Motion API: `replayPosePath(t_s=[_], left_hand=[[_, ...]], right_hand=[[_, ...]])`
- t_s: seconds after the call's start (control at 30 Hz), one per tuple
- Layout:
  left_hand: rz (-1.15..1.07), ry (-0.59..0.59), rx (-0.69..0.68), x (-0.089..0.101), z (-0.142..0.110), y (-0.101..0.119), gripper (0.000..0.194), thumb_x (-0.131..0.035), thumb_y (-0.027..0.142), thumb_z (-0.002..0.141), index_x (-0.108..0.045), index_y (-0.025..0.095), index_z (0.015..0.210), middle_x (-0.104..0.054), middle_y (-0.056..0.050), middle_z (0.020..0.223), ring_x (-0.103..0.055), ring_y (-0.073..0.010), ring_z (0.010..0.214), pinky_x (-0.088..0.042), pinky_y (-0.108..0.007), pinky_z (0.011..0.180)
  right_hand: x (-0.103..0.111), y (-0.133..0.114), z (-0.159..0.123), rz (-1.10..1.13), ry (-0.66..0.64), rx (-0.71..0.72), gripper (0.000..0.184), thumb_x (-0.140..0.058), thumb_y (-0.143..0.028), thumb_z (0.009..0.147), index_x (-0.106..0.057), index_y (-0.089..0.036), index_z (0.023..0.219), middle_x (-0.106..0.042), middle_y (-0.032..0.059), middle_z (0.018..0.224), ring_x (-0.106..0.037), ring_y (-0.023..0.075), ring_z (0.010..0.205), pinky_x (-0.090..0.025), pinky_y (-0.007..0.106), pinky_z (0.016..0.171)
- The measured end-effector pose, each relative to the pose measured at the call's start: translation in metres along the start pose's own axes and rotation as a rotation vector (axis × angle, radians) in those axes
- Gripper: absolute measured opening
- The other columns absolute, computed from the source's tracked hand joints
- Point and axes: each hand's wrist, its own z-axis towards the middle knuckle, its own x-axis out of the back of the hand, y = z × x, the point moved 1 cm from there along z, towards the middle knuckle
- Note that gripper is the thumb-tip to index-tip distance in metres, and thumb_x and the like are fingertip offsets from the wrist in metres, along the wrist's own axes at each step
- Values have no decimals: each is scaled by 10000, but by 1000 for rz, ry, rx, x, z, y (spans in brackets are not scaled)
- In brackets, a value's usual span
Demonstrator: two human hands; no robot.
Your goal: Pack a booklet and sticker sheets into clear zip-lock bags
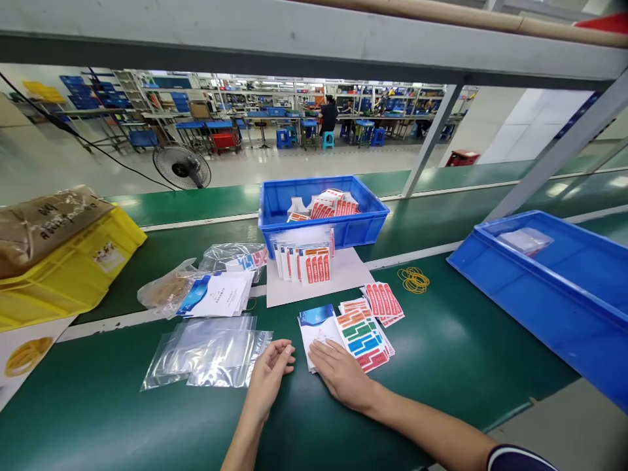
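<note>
My right hand (341, 373) lies flat with fingers stretched over a small stack of white and blue booklets (318, 318). Right beside that stack, sticker sheets (363, 333) with orange, green, blue and red labels are fanned out, and red sticker sheets (384, 302) lie just behind them. My left hand (273, 369) hovers at the edge of some clear plastic bags (220, 353), its fingers loosely curled and apart, with nothing seen in it. Further back, more booklets (218, 292) rest near a crumpled clear bag (169, 288) of rubber bands.
A blue bin (324, 229) holds sticker sheets, with filled packets (304, 261) leaning on its front. Yellow rubber bands (413, 280) lie to the right, near a larger blue bin (544, 281). A yellow crate (73, 275) stands left. A metal beam (314, 39) crosses overhead.
</note>
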Motion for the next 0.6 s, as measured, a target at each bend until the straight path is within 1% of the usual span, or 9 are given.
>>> replayPosePath(t_s=[0.1,0.17,0.2,0.27,0.37,0.43,0.5,0.53,0.6], left_hand=[[-135,-116,121,-7,-1,-7,342,-652,443,744,-656,148,917,-683,-93,905,-648,-202,800,-538,-296,662],[-351,-179,192,-11,-1,-12,304,-616,391,794,-651,142,965,-697,-113,972,-662,-234,870,-546,-335,723],[-461,-172,214,-12,-1,-14,268,-618,338,801,-646,142,983,-703,-113,992,-664,-243,897,-545,-349,757],[-603,-78,236,-10,1,-16,233,-638,213,780,-637,147,1004,-716,-97,987,-671,-243,910,-545,-356,798],[-631,44,245,0,4,-14,314,-628,123,765,-611,163,1076,-723,-72,982,-683,-237,900,-562,-356,794],[-624,69,250,7,5,-9,337,-611,130,781,-598,172,1114,-726,-66,979,-684,-244,903,-573,-364,783],[-636,73,250,13,4,-4,345,-592,137,796,-591,173,1139,-727,-69,981,-677,-258,925,-578,-377,784],[-649,71,249,13,4,-2,349,-581,138,804,-587,173,1151,-726,-74,987,-672,-266,940,-577,-384,790],[-677,62,250,12,2,0,355,-559,141,820,-579,169,1173,-720,-87,1011,-662,-279,965,-573,-399,807]], right_hand=[[16,-15,15,64,142,10,475,-386,-106,903,-385,-179,1372,-556,107,1294,-432,220,1275,-382,422,1046],[31,-26,24,118,123,67,457,-411,-185,921,-372,-194,1377,-555,94,1297,-431,218,1276,-350,425,1062],[39,-31,26,142,81,113,456,-430,-243,927,-369,-200,1377,-554,88,1299,-431,215,1276,-325,423,1076],[55,-32,27,159,13,166,502,-473,-357,916,-361,-205,1380,-539,84,1316,-413,212,1288,-281,413,1097],[76,-12,14,94,-50,64,695,-568,-458,844,-289,-187,1420,-372,117,1441,-259,247,1367,-229,433,1118],[83,9,-2,43,-142,-43,880,-659,-500,752,-220,-184,1446,-199,135,1508,-139,293,1396,-191,474,1127],[84,28,-21,16,-258,-127,1006,-731,-497,671,-179,-197,1456,-108,138,1525,-89,326,1397,-182,506,1124],[84,36,-31,11,-302,-158,1008,-744,-474,665,-182,-200,1455,-112,139,1523,-100,333,1395,-194,514,1119],[82,45,-45,5,-348,-190,849,-690,-395,749,-240,-200,1442,-178,139,1510,-160,325,1386,-236,516,1107]])
